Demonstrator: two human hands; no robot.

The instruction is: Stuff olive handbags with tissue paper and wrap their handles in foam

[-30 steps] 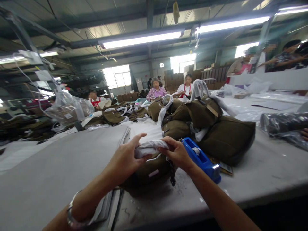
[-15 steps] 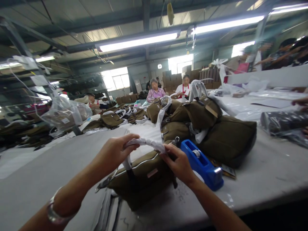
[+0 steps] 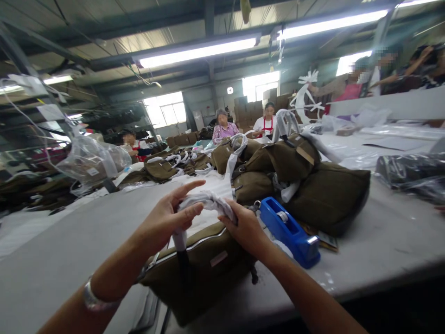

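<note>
An olive-brown bag (image 3: 215, 273) with a silver zipper stands on the pale table in front of me. Its handle (image 3: 208, 199) is wrapped in white paper and arches above the zipper. At the handle's left part is my left hand (image 3: 174, 211), thumb across the wrap and index finger stretched out over it. My right hand (image 3: 245, 227) has its fingers closed around the right part of the handle. Just right of the bag lies a blue tape dispenser (image 3: 290, 232) with a roll in it.
Behind the dispenser is a pile of olive bags (image 3: 327, 195) with wrapped handles. More bags lie at the far left. A plastic-wrapped dark bundle (image 3: 410, 171) sits at the right. Several people work across the table (image 3: 86, 232).
The left hand's index finger has lifted from the handle and its fingers have spread. My right hand has moved slightly left along the handle. The bag appears lower and closer.
</note>
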